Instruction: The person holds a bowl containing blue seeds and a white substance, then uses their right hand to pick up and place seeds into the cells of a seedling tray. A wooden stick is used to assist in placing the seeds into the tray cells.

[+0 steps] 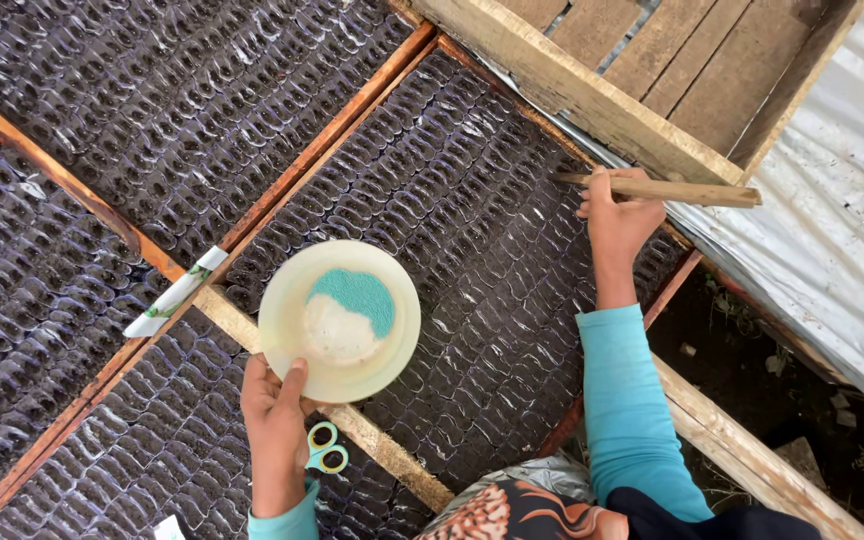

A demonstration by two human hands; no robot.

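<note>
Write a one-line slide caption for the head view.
Left hand holds a seed bowl; right hand grips a stick.

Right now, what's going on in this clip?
A person leans over beds of small dark soil-filled bags, packed in rows between wooden frames. The left hand holds a pale shallow bowl by its rim; inside lie teal grains beside a whitish patch. The right hand grips a thin wooden stick at the bed's far edge. Green-handled scissors lie on the bags near the left wrist.
</note>
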